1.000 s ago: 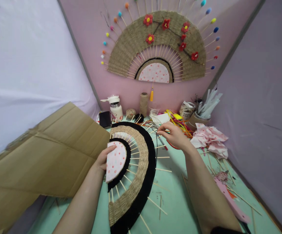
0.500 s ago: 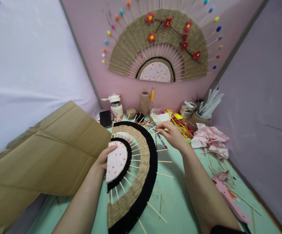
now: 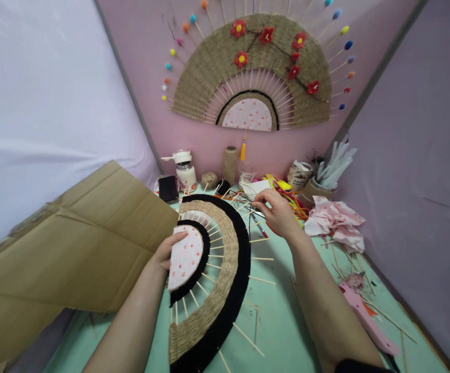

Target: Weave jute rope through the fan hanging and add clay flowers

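A half-round woven fan [image 3: 225, 259] lies on the green table, with a pink dotted centre, jute band, black outer band and thin wooden sticks poking out. My left hand [image 3: 165, 253] grips the fan at the flat edge of its pink centre. My right hand [image 3: 277, 210] hovers past the fan's far right edge, fingers pinched together on something thin that I cannot make out, over a red-handled tool [image 3: 259, 226] and loose sticks.
A large sheet of cardboard [image 3: 73, 243] leans at the left. A finished fan with red flowers [image 3: 252, 72] hangs on the pink wall. Along the back stand a white jar [image 3: 185, 171], twine spool [image 3: 229, 163], cups and coloured strips [image 3: 287, 199]. Crumpled pink cloth [image 3: 336, 220] lies right.
My right hand has lifted and shifted slightly back toward the coloured strips, still pinched. The fan has turned a little under my left hand.
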Motion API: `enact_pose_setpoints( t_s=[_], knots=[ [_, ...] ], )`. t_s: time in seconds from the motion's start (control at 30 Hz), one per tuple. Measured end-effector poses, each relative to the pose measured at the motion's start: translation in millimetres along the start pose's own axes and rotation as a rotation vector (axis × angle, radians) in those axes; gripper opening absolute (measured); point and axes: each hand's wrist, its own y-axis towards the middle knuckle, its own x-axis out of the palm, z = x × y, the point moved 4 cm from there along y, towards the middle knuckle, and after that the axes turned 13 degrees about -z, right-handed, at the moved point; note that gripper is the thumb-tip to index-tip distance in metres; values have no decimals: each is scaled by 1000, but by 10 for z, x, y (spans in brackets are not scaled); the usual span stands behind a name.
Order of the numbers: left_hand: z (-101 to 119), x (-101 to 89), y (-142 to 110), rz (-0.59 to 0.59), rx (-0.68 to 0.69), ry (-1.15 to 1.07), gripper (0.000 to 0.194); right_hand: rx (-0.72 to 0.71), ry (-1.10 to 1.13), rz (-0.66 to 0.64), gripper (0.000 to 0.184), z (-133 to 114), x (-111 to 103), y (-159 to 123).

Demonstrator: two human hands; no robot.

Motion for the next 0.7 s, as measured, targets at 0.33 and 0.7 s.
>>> enact_pose_setpoints(
  t_s=[0.33,0.7],
  knots=[
    [-42,5,9,-23,-42,7,27,-62,-24,-36,11,-42,-12,2],
    [-85,-108,49,-137,-104,33,24,64,113,-192,16,-37,-24,-35]
  ],
)
